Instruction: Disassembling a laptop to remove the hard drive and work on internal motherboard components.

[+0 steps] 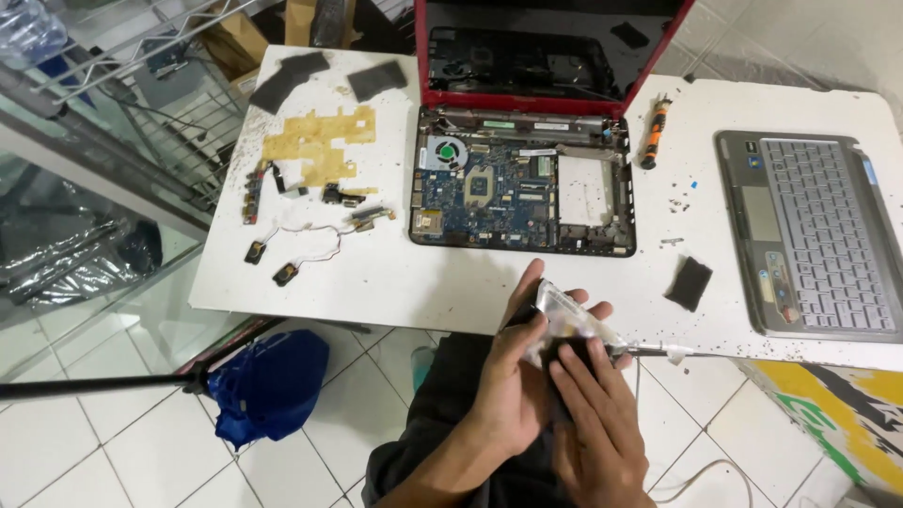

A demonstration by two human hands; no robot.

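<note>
Count from where I stand: one opened laptop base (523, 193) with its board bare, one red lid (550, 47) behind it. One detached keyboard panel (814, 235). One orange screwdriver (654, 132). Three dark foam pads on the desk (395, 282): two at upper left (287, 80), one (689, 282) near the keyboard. Two small speakers (271, 264) on thin wires. One silver part (564, 320) between my two hands.

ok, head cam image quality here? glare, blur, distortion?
Head view: even overhead light, soft shadows; mild glare on the white table and the clear bag in both hands; left hand and right hand slightly soft; open laptop sharp; wide-angle bending at the edges.
</note>
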